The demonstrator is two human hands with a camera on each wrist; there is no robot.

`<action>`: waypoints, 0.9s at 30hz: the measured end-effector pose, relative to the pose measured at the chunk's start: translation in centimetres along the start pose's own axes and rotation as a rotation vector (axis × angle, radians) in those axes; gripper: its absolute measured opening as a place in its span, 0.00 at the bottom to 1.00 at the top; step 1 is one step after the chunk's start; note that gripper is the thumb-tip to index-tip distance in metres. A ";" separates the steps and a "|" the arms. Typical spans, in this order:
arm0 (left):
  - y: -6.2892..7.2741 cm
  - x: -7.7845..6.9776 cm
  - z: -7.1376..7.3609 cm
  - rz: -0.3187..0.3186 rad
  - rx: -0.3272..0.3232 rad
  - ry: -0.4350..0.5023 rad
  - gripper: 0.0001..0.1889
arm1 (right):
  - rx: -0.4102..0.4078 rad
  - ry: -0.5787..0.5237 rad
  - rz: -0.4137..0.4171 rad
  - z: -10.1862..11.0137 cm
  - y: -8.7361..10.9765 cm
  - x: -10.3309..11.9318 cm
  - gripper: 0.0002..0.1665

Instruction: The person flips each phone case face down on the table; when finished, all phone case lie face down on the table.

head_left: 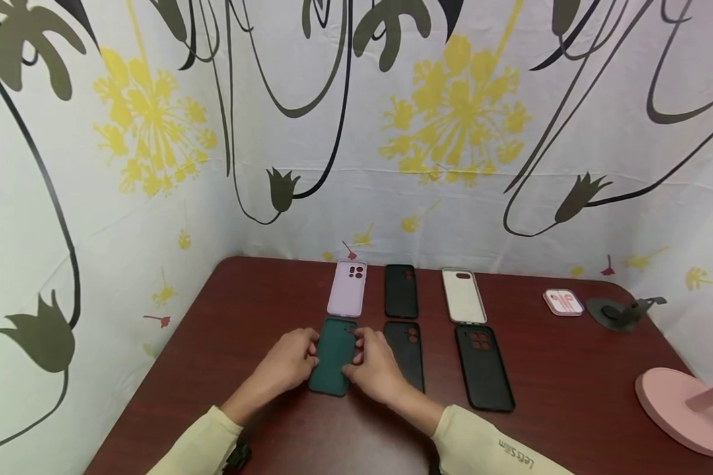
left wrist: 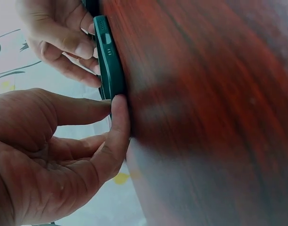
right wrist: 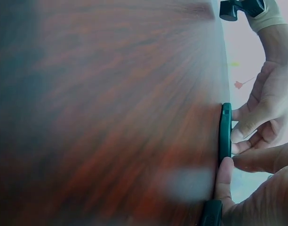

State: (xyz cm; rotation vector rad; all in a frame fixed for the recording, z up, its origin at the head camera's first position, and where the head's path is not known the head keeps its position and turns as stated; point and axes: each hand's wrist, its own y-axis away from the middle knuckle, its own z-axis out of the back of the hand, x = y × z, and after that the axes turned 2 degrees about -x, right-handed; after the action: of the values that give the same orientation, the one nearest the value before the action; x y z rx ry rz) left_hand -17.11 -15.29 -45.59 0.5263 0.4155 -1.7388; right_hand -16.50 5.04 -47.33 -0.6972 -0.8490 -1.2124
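Note:
A dark green phone case point(head_left: 333, 359) lies on the table at the front of the left column, its camera cutout toward the far end. Along its left edge, my left hand point(head_left: 290, 359) pinches it between thumb and finger. From the other side my right hand point(head_left: 377, 369) holds the right edge in the same way. Edge-on in the left wrist view, the green case point(left wrist: 110, 61) shows its port cutout close to the wood, with the left hand point(left wrist: 54, 155) at its near corner. The right wrist view has the right hand point(right wrist: 261, 197) on the case point(right wrist: 225, 132).
Behind stand in a row a lilac case point(head_left: 347, 290), a black case point(head_left: 401, 291) and a white case point(head_left: 465, 297). Two more black cases lie rightward, one point(head_left: 408, 349) partly behind my right hand, another point(head_left: 484, 369) farther. A small square item point(head_left: 563, 302), dark stand point(head_left: 618, 313) and pink base point(head_left: 683, 409) sit right.

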 end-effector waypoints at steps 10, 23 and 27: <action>-0.3 0.3 -0.5 -0.017 -0.010 -0.022 0.20 | 0.016 -0.070 -0.063 0.1 0.0 0.1 0.42; -0.4 -0.1 1.7 0.067 -0.008 -0.010 0.33 | 0.091 -0.029 -0.026 3.6 2.9 1.7 0.37; -0.6 0.7 2.3 0.024 -0.050 -0.014 0.36 | 0.119 0.000 0.006 6.3 3.3 -0.1 0.35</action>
State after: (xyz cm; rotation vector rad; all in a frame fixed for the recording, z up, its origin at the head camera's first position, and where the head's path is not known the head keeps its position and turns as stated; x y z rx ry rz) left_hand -18.13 -16.94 -44.10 0.4813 0.4404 -1.7035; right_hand -14.41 11.10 -44.21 -0.6028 -0.9107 -1.1472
